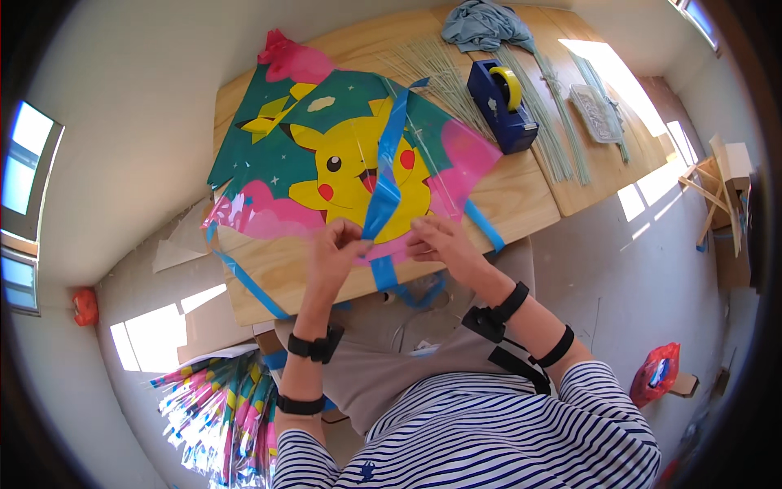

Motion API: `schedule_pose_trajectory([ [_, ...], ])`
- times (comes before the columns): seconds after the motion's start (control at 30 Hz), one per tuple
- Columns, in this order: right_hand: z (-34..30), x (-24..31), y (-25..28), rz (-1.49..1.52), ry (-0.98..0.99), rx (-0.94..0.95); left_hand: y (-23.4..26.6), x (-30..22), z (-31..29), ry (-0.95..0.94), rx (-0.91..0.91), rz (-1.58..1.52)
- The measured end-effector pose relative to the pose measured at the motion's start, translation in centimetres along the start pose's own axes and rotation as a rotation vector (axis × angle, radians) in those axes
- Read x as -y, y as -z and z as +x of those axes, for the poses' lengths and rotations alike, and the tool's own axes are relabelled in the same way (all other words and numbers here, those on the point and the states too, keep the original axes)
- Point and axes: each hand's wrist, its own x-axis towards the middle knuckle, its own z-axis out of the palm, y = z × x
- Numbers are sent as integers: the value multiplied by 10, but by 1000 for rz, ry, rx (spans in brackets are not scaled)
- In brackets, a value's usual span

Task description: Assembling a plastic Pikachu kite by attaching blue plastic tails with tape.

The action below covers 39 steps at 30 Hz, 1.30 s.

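A wooden table (521,191) spreads across the middle, and the kite (362,151) lies face up on it, green and pink with a yellow cartoon figure, its lower edge nearest the person. Below the table's left corner is a pile of similar printed sheets (220,416). Thin pale sticks (542,114) lie in bunches along the far and right part of the tabletop, a crumpled grey-blue cloth (486,26) at their far end. A blue ribbon (383,191) runs twisted down over the figure.

The left hand (336,248) and right hand (444,244) are apart above the lower edge, fingers bent; the left fingertips meet the ribbon's lower end, but I cannot tell whether either hand grips anything.

A dark blue dispenser (505,130) beside the kite carries a roll of yellow tape (514,91). Right of it, a clear plastic box (604,138) contains small pale items, too indistinct to name. An open red bag (646,389), low on the right, holds something blue and white.
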Motion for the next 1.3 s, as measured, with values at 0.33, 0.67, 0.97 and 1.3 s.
schedule_pose_trajectory([
  [0.33,52,38,20,335,46,198,-49,28,-158,237,481,280],
  [0.67,-57,12,4,-179,151,349,-60,-4,-95,133,17,-804],
  [0.97,-83,-17,18,-346,113,235,-58,1,-98,97,-153,-420],
  [1.3,-83,-21,-20,-324,188,87,-73,-22,-100,3,-266,-280],
])
